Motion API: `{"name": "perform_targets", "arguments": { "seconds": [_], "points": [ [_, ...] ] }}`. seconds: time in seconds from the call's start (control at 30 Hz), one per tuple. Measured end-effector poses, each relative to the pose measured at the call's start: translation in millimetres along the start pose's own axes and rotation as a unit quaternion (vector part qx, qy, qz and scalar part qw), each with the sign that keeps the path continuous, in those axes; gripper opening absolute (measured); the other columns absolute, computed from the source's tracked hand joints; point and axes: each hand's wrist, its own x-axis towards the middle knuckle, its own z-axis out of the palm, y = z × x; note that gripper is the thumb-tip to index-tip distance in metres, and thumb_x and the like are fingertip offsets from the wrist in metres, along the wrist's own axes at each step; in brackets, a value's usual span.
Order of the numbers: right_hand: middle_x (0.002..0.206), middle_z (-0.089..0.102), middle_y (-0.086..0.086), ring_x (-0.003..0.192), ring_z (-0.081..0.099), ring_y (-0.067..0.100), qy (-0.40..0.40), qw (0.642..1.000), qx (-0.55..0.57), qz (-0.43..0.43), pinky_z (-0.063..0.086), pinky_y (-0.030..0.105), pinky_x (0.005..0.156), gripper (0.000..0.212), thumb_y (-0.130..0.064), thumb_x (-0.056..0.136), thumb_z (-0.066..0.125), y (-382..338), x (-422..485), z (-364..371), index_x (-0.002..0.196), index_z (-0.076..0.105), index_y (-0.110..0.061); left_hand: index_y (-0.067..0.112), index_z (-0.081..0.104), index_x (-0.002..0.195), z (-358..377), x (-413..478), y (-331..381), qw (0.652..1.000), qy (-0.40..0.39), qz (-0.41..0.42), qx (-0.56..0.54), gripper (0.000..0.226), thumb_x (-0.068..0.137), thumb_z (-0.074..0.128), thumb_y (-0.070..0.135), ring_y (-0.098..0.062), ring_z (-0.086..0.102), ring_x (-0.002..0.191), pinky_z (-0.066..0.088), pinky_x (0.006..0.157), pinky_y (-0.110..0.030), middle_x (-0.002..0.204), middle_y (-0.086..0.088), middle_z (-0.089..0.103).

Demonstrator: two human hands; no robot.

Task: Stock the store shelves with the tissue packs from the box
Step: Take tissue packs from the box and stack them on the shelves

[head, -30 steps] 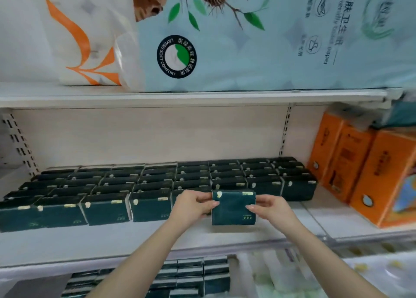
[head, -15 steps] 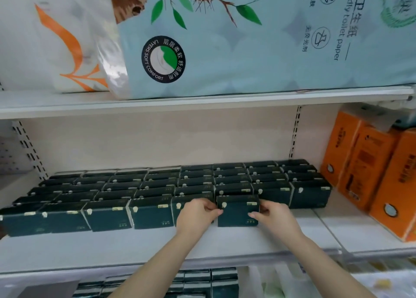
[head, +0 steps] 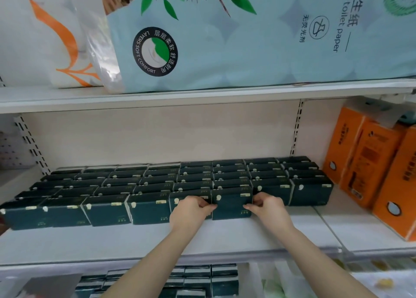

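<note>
A dark green tissue pack [head: 231,205] stands upright in the front row of the middle shelf [head: 225,237], flush between its neighbours. My left hand [head: 191,210] pinches its left edge and my right hand [head: 267,209] pinches its right edge. Several rows of identical dark green packs [head: 139,180] fill the shelf behind and to both sides. More of the same packs [head: 202,279] lie below the shelf edge, between my forearms; what holds them is hidden.
Orange tissue boxes [head: 369,162] stand at the right end of the shelf. Large toilet paper bags [head: 225,39] sit on the upper shelf [head: 202,95]. A strip of bare shelf runs in front of the packs. Plastic-wrapped goods [head: 292,282] lie at the lower right.
Both hands carried the pack from in front of the row back and down into the gap in the front row. It now stands on the shelf in line with the others.
</note>
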Motion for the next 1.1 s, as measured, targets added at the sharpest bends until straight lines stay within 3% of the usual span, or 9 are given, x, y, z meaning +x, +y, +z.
{"name": "perform_targets", "arguments": {
  "seconds": [0.13, 0.23, 0.37, 0.43, 0.57, 0.67, 0.87, 0.97, 1.1],
  "points": [
    [0.079, 0.067, -0.008, 0.074, 0.061, 0.006, 0.001, 1.0, -0.007, 0.013, 0.047, 0.017, 0.06, 0.028, -0.036, 0.084, 0.078, 0.5, 0.9, 1.6, 0.1, 0.07, -0.014, 0.038, 0.067, 0.063, -1.6, 0.2, 4.0, 1.0, 0.012, -0.016, 0.013, 0.035, 0.082, 0.065, 0.067, -0.008, 0.064, 0.065, 0.047, 0.057, -0.021, 0.064, 0.015, 0.067],
    [0.087, 0.07, -0.007, 0.082, 0.065, 0.012, -0.01, 1.0, -0.021, 0.021, 0.053, 0.026, 0.07, 0.03, -0.041, 0.085, 0.075, 1.2, -0.2, -0.3, 0.104, 0.07, -0.018, 0.036, 0.068, 0.064, -1.4, 0.0, 5.4, 1.0, 0.009, -0.014, 0.018, 0.036, 0.083, 0.064, 0.067, -0.009, 0.064, 0.065, 0.042, 0.054, -0.021, 0.064, 0.014, 0.066],
    [0.09, 0.067, -0.014, 0.088, 0.064, 0.012, -0.025, 0.998, -0.059, 0.024, 0.056, 0.029, 0.076, 0.035, -0.051, 0.086, 0.07, 3.8, -6.1, -6.3, 0.111, 0.07, -0.026, 0.037, 0.077, 0.084, -0.8, -0.8, -0.2, 0.999, -0.029, 0.015, -0.007, 0.021, 0.085, 0.07, 0.057, -0.008, 0.067, 0.08, 0.054, 0.067, -0.025, 0.079, 0.018, 0.072],
    [0.096, 0.068, -0.016, 0.089, 0.064, 0.01, -0.018, 0.996, -0.087, 0.015, 0.056, 0.029, 0.076, 0.038, -0.058, 0.085, 0.066, 0.6, -9.3, -13.4, 0.112, 0.069, -0.031, 0.039, 0.076, 0.082, -2.8, -3.3, -4.4, 0.995, -0.079, 0.039, -0.049, 0.01, 0.083, 0.077, 0.049, -0.001, 0.068, 0.085, 0.058, 0.08, -0.028, 0.082, 0.021, 0.073],
    [0.118, 0.056, -0.014, 0.089, 0.064, 0.009, 0.056, 0.988, -0.132, -0.057, 0.056, 0.032, 0.073, 0.039, -0.064, 0.082, 0.063, -22.5, -14.9, -32.9, 0.109, 0.065, -0.036, 0.034, 0.079, 0.086, -11.9, -10.5, -11.3, 0.988, -0.107, 0.071, -0.082, 0.008, 0.084, 0.08, 0.042, 0.003, 0.068, 0.083, 0.057, 0.082, -0.024, 0.082, 0.019, 0.075],
    [0.127, 0.046, -0.013, 0.097, 0.063, 0.009, 0.06, 0.982, -0.115, -0.137, 0.057, 0.033, 0.075, 0.044, -0.058, 0.084, 0.065, -45.8, -19.3, -36.4, 0.119, 0.06, -0.033, 0.034, 0.08, 0.087, -26.6, -16.0, -15.4, 0.989, -0.09, 0.077, -0.093, 0.009, 0.084, 0.079, 0.042, 0.006, 0.067, 0.083, 0.054, 0.077, -0.019, 0.084, 0.021, 0.075],
    [0.134, 0.055, -0.016, 0.11, 0.058, 0.007, -0.046, 0.964, -0.098, -0.244, 0.049, 0.024, 0.089, 0.052, -0.057, 0.086, 0.063, -99.7, -27.3, 1.7, 0.133, 0.054, -0.038, 0.035, 0.079, 0.097, -79.1, -31.4, -46.5, 0.991, -0.062, 0.113, -0.045, 0.018, 0.081, 0.081, 0.042, 0.008, 0.067, 0.09, 0.056, 0.09, -0.025, 0.086, 0.027, 0.073],
    [0.145, 0.051, -0.014, 0.128, 0.051, 0.009, -0.105, 0.942, -0.11, -0.3, 0.043, 0.027, 0.104, 0.059, -0.054, 0.088, 0.064, -131.9, -26.3, 36.8, 0.142, 0.048, -0.036, 0.035, 0.076, 0.111, -123.6, -40.8, -80.6, 0.995, -0.003, 0.097, 0.008, 0.033, 0.082, 0.078, 0.05, 0.007, 0.065, 0.094, 0.056, 0.092, -0.027, 0.105, 0.02, 0.074],
    [0.154, 0.039, -0.015, 0.142, 0.036, 0.006, -0.189, 0.892, -0.11, -0.395, 0.026, 0.024, 0.117, 0.066, -0.051, 0.09, 0.064, -184.5, -38.1, 92.7, 0.149, 0.041, -0.032, 0.038, 0.064, 0.13, -188.9, -85.8, -151.9, 0.993, 0.085, 0.026, 0.076, 0.054, 0.082, 0.073, 0.061, 0.004, 0.058, 0.11, 0.044, 0.093, -0.016, 0.13, 0.017, 0.066]
  ]
}}
